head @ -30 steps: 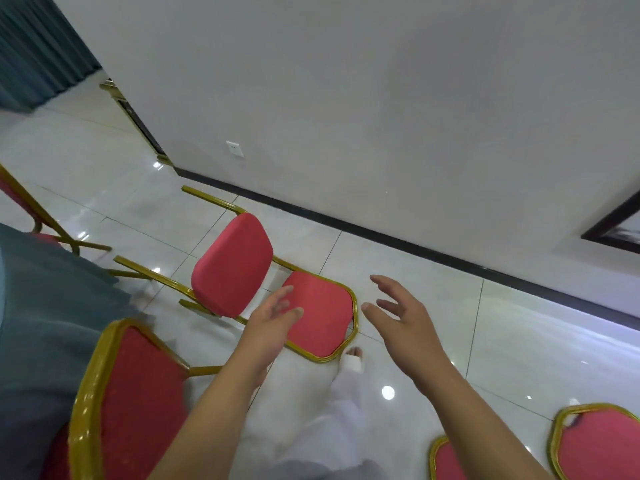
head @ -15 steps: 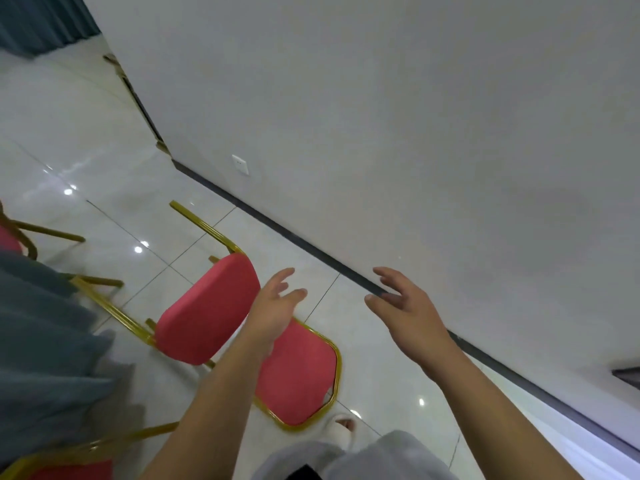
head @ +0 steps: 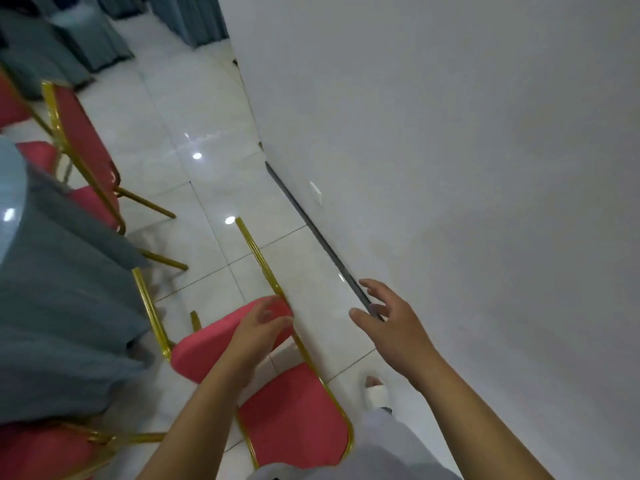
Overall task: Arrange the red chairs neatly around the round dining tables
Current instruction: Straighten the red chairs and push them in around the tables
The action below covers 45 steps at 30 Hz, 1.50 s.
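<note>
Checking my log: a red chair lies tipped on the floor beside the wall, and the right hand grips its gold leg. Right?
No. Head view: the right hand is open and empty, clear of the red chair, which does lie tipped beside the wall.

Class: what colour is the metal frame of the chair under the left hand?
Gold; the chair frame shows best in the head view.

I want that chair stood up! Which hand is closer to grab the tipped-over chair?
Left, most likely. The left hand is over the red cushion of the tipped chair, fingers open. The right hand is open over the floor beside the wall, apart from the chair.
</note>
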Available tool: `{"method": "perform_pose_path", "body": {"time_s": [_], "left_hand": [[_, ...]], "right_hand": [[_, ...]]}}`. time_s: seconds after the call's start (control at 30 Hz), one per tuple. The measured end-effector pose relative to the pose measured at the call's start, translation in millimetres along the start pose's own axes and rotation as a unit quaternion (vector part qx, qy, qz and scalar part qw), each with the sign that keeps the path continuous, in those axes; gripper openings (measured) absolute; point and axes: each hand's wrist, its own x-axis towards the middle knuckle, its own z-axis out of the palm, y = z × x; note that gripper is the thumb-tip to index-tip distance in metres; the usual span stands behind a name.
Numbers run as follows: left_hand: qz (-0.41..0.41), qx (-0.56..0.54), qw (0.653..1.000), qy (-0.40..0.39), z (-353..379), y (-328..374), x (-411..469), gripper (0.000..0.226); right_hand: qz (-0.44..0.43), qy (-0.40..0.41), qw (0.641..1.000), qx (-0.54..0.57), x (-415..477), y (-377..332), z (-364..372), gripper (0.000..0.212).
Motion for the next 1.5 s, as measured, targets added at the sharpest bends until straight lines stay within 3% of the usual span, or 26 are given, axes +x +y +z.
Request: {"method": "perform_pose_path", "body": {"time_s": [0.33, 0.5, 0.67, 0.93, 1.07, 1.17, 1.3, 1.5], "left_hand": [[-0.017, 0.004, 0.991, 0.135, 13, 77, 67, 0.057], [-0.045, -0.003, 0.987, 0.156, 1, 82, 115, 0.061], [-0.061, -0.027, 0.989, 0.133, -16, 96, 209, 0.059], [-0.051, -0.069, 0.986, 0.146, -116, 184, 394, 0.058], [-0.026, -0.098, 0.976, 0.194, -187, 224, 448, 0.055], [-0.028, -0.126, 0.964, 0.233, -225, 230, 462, 0.054], [-0.063, -0.184, 0.935, 0.297, -271, 207, 457, 0.054], [-0.129, -0.33, 0.81, 0.467, -317, 157, 427, 0.053]], "right_hand": [[-0.048, -0.157, 0.984, -0.062, 164, -55, 2, 0.047], [-0.057, -0.203, 0.973, -0.09, 235, -81, 18, 0.05], [-0.052, -0.197, 0.971, -0.122, 325, -112, 36, 0.05], [-0.038, -0.205, 0.96, -0.186, 486, -208, 94, 0.051], [-0.09, -0.237, 0.947, -0.199, 543, -266, 148, 0.051], [-0.11, -0.282, 0.925, -0.229, 569, -296, 190, 0.053], [-0.156, -0.373, 0.87, -0.282, 599, -326, 269, 0.053], [-0.211, -0.551, 0.742, -0.32, 620, -347, 403, 0.053]]}}
